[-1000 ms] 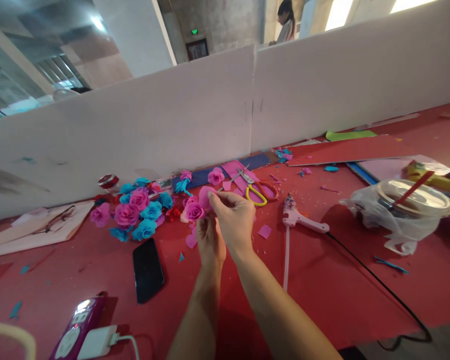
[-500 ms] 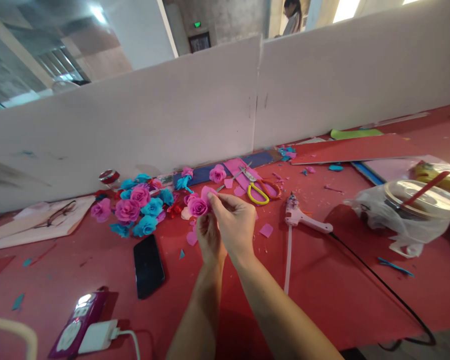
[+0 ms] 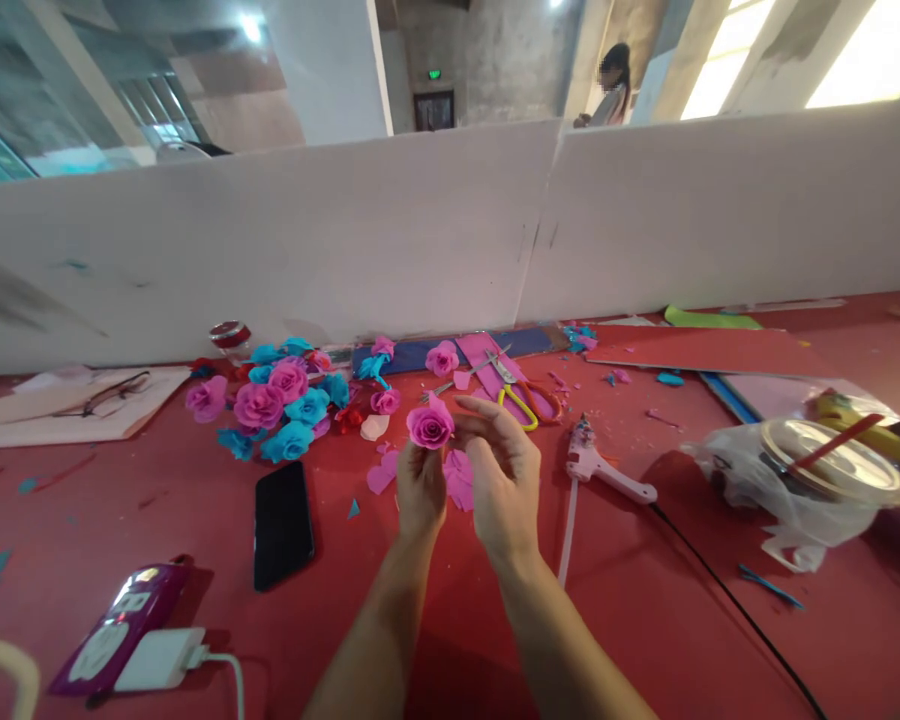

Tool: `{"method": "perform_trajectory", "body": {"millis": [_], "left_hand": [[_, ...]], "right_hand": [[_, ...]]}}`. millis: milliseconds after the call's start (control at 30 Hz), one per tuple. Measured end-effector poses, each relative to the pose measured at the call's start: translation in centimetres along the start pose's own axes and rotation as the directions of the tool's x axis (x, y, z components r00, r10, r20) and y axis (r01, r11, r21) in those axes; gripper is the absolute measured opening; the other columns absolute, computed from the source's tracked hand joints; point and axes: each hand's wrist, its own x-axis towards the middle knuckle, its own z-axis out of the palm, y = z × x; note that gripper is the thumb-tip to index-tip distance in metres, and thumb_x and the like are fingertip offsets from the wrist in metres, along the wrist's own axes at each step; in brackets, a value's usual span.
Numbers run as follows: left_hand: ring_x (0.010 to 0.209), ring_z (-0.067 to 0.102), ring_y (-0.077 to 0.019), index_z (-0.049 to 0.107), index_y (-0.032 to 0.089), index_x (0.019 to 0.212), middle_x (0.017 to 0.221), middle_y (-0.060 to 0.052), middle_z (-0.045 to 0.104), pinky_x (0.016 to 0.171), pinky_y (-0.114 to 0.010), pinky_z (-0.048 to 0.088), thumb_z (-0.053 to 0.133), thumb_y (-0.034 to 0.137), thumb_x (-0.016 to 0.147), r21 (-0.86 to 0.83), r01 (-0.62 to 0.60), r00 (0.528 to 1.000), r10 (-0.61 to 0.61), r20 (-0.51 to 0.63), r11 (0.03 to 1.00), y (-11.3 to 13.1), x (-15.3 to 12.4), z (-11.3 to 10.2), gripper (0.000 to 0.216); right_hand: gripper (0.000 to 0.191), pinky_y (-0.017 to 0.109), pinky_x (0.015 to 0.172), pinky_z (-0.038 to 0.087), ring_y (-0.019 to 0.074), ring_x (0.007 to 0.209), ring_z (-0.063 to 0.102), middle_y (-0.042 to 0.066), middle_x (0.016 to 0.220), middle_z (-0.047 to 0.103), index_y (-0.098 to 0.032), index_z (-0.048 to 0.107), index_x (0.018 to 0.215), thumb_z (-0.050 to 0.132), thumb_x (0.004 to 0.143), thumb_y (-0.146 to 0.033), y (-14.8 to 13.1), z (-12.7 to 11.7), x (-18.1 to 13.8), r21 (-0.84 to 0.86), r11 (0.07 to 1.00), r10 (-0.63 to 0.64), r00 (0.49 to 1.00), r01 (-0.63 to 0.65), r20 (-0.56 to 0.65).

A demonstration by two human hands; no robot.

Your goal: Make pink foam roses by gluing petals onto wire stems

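Observation:
A pink paper rose (image 3: 430, 426) is held from below by my left hand (image 3: 421, 490), whose fingers close around its base. My right hand (image 3: 506, 475) is just right of the rose, fingers curved and apart; I cannot tell whether a fingertip brushes the bloom. Pink petal pieces (image 3: 459, 480) lie between and beyond the hands. Further back, yellow- and orange-handled scissors (image 3: 519, 400) rest on a pink sheet (image 3: 480, 352). To the right lies a pale pink hot glue gun (image 3: 585, 460). On the left is a cluster of pink and blue paper roses (image 3: 285, 400).
Left of my arms lie a black phone (image 3: 283, 525) and a purple power strip (image 3: 120, 630) with a white charger (image 3: 161, 660). A bagged lidded bowl (image 3: 832, 460) stands at right. The glue gun's black cord (image 3: 735, 600) crosses the red table. A white partition (image 3: 307, 240) runs behind.
My right hand has moved off the rose to the right, and its fingers have spread. The rose now faces up in my left hand. The head view has tilted up.

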Motion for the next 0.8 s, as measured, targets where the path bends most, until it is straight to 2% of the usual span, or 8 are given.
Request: {"method": "perform_trajectory", "body": {"millis": [167,267,333,433,500,567,700,800], "left_hand": [[0.085,0.063,-0.0172,0.070,0.020,0.087,0.087,-0.003,0.071,0.082,-0.029,0.048,0.065,0.033,0.080,0.109,-0.104,0.990,0.092,0.109,0.989,0.1,0.2,-1.0,0.016],[0.094,0.063,-0.0200,0.072,0.020,0.087,0.095,-0.004,0.072,0.088,-0.032,0.046,0.064,0.032,0.081,0.148,-0.113,0.980,0.086,0.177,0.983,0.3,0.2,-1.5,0.015],[0.093,0.064,-0.0213,0.072,0.021,0.085,0.095,-0.004,0.072,0.087,-0.033,0.047,0.065,0.031,0.081,0.183,-0.111,0.978,0.075,0.193,0.977,0.5,0.2,-1.6,0.013],[0.091,0.064,-0.0222,0.072,0.022,0.083,0.092,-0.003,0.072,0.086,-0.034,0.048,0.066,0.030,0.080,0.211,-0.116,0.979,0.076,0.187,0.971,0.8,0.0,-1.5,0.011],[0.092,0.064,-0.0227,0.072,0.022,0.085,0.091,-0.003,0.072,0.088,-0.035,0.048,0.067,0.029,0.079,0.205,-0.131,0.976,0.090,0.197,0.970,1.0,-0.1,-1.4,0.011],[0.094,0.064,-0.0235,0.072,0.023,0.088,0.093,-0.004,0.072,0.089,-0.035,0.047,0.067,0.029,0.078,0.205,-0.148,0.966,0.097,0.239,0.968,1.3,-0.1,-1.2,0.012],[0.098,0.062,-0.0246,0.073,0.024,0.090,0.097,-0.005,0.071,0.088,-0.036,0.048,0.066,0.029,0.080,0.226,-0.197,0.933,0.112,0.342,0.954,1.4,-0.2,-1.1,0.013],[0.096,0.062,-0.0241,0.073,0.024,0.087,0.093,-0.005,0.071,0.088,-0.037,0.048,0.066,0.030,0.080,0.225,-0.198,0.912,0.096,0.398,0.954,1.1,-0.1,-1.4,0.012]], "right_hand": [[0.028,0.025,0.069,0.055,0.0137,0.075,0.068,0.001,0.084,0.073,-0.024,0.067,0.098,0.070,0.071,-0.016,1.2,-1.7,1.2,0.146,0.987,0.041,0.986,-0.064,0.160],[0.028,0.027,0.065,0.056,0.0149,0.072,0.068,0.000,0.080,0.073,-0.024,0.068,0.089,0.080,0.065,-0.021,1.8,-2.4,1.9,0.156,0.984,0.050,0.974,-0.086,0.223],[0.026,0.029,0.068,0.056,0.0163,0.077,0.068,0.001,0.086,0.072,-0.025,0.071,0.086,0.082,0.063,-0.025,1.9,-2.7,2.2,0.133,0.988,0.037,0.967,-0.072,0.253],[0.020,0.030,0.069,0.057,0.0187,0.087,0.066,0.004,0.101,0.069,-0.026,0.076,0.082,0.082,0.064,-0.031,1.5,-3.0,2.4,0.067,0.997,0.002,0.954,-0.023,0.299],[0.018,0.030,0.068,0.056,0.0196,0.089,0.065,0.004,0.104,0.067,-0.027,0.077,0.080,0.082,0.064,-0.032,1.2,-3.5,2.6,0.024,1.000,-0.006,0.943,-0.002,0.334],[0.017,0.032,0.070,0.055,0.0190,0.086,0.064,0.004,0.099,0.068,-0.028,0.077,0.080,0.082,0.064,-0.032,1.0,-4.0,2.8,-0.018,0.999,-0.023,0.931,0.032,0.365],[0.013,0.037,0.081,0.050,0.0187,0.081,0.059,0.002,0.079,0.066,-0.028,0.076,0.079,0.081,0.067,-0.032,1.1,-5.2,3.4,-0.155,0.970,-0.108,0.901,0.188,0.420],[0.012,0.037,0.079,0.048,0.0192,0.078,0.057,0.002,0.076,0.066,-0.027,0.076,0.078,0.079,0.070,-0.036,1.3,-5.9,3.5,-0.186,0.951,-0.137,0.873,0.249,0.469]]}}
